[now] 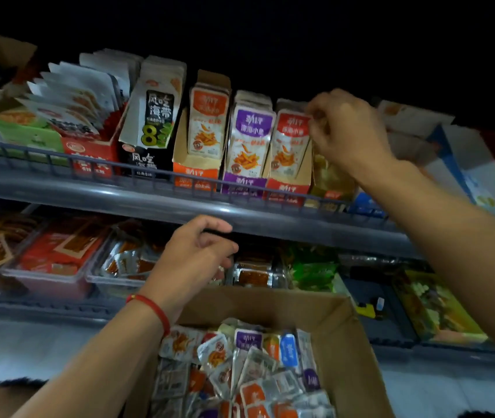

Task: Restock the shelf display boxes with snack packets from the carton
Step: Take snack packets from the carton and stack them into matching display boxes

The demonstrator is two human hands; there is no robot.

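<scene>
A brown carton (347, 342) at the bottom centre holds several loose snack packets (249, 372) in orange, purple, red and blue. On the upper shelf stand an orange display box (195, 173), a purple display box (243, 185) and a red display box (285, 188), each with upright packets. My right hand (348, 128) is raised to the top of the red packets (288, 140), fingertips pinched on their upper edge. Above the carton, my left hand (198, 257) hovers in front of the shelf edge, fingers loosely curled and holding nothing.
A grey shelf rail (119, 194) runs in front of the boxes. A black seaweed box (149, 131) and a red box (92, 155) stand to the left, a yellow box (330, 176) and a blue box (366, 206) to the right. Clear trays (53, 279) of snacks fill the lower shelf.
</scene>
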